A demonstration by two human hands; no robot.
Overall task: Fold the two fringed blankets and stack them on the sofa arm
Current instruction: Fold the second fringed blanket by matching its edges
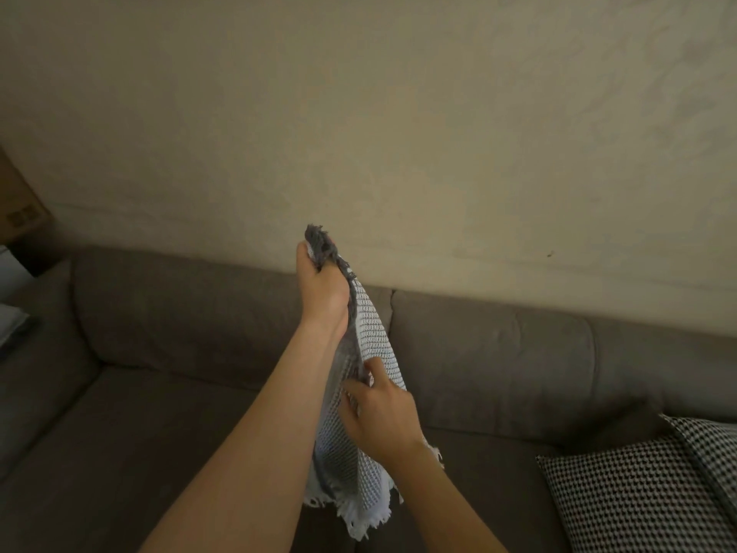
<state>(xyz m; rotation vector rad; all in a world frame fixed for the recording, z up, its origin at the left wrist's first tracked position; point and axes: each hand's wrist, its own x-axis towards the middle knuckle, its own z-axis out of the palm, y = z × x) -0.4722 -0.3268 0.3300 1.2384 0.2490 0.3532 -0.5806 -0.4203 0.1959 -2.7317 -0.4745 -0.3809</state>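
Note:
A grey-and-white woven blanket (377, 337) with white fringe at its bottom hangs in the air over the sofa seat (167, 453). My left hand (321, 291) is raised high and grips the blanket's top end, where dark grey fringe sticks out above the fingers. Lower down, my right hand (379, 413) pinches the blanket's edge about halfway along its length. The blanket hangs doubled between the two hands. At the far left, a pale folded cloth (14, 321) lies on the sofa arm (36, 377); it is mostly cut off by the frame edge.
The brown sofa's back cushions (498, 353) run below a beige wall (399, 113). A black-and-white houndstooth cushion (646, 488) lies on the seat at the right. A cardboard box (20, 205) stands beyond the sofa arm at the left.

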